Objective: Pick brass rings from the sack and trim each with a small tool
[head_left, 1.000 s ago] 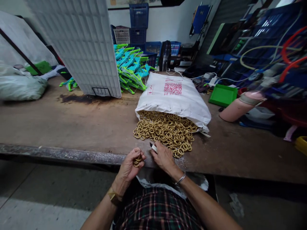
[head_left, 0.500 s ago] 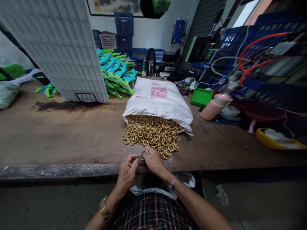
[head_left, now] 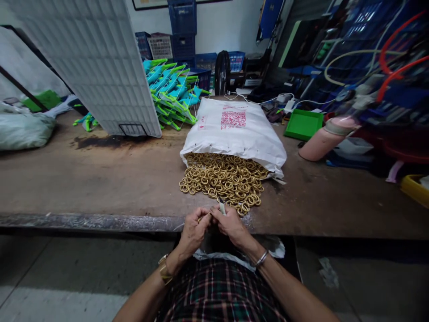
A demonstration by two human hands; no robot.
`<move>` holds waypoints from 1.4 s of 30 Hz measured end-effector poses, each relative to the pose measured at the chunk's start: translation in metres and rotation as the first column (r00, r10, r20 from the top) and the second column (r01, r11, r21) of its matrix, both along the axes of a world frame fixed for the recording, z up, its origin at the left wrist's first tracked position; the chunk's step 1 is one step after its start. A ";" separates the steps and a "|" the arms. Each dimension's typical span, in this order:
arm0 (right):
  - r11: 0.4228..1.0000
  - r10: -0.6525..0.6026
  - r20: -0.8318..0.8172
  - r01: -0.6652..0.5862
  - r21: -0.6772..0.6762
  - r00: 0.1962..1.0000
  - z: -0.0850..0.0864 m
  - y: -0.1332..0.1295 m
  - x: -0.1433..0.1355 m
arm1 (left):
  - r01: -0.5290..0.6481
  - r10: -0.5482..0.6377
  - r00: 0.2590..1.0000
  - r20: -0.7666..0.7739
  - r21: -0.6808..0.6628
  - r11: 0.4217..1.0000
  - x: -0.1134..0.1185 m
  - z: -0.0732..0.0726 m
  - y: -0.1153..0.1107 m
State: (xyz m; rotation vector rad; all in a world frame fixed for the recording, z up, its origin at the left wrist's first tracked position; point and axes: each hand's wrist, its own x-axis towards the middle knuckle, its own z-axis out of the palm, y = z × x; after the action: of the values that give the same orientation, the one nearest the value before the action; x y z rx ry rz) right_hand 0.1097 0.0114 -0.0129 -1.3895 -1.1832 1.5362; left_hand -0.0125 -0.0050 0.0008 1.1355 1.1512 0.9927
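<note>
1. Worn brown wooden worktop [head_left: 100, 188] runs across; a tall white ribbed panel [head_left: 110, 67] tilts at left.
2. Left hand [head_left: 192, 230] pinches a partly hidden gold-coloured ring [head_left: 200, 219].
3. Many loose gold-coloured rings [head_left: 221, 179] lie heaped at the mouth of a red-printed white sack [head_left: 234, 138].
4. Right hand [head_left: 233, 226] grips a small pale-handled, dark-tipped tool [head_left: 222, 208], fingertips close against the left's.

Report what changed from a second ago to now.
The left hand and right hand, apart a second ago, have come together at the fingertips. The right hand still grips the small white tool, now tipped less leftward. The sack and brass-coloured rings stayed put.
</note>
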 end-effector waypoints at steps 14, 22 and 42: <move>0.994 0.028 0.056 -0.033 0.100 0.998 -0.007 0.000 0.015 | 0.117 -0.044 0.963 0.264 -0.267 0.957 0.006 -0.001 -0.005; 0.980 -0.004 0.127 -0.022 0.200 0.992 -0.002 -0.004 0.021 | 0.140 -0.044 0.950 0.309 -0.295 0.945 0.010 0.003 -0.008; 0.865 0.062 0.904 -0.475 0.163 0.424 0.008 -0.021 0.017 | -0.022 0.030 0.999 0.041 -0.176 0.984 0.012 0.002 -0.014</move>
State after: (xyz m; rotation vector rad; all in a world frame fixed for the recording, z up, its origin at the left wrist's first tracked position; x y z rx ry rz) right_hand 0.1264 -0.0100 -0.0046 -1.7952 -2.3229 0.5424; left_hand -0.0004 -0.0187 0.0030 0.9564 1.1966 0.9123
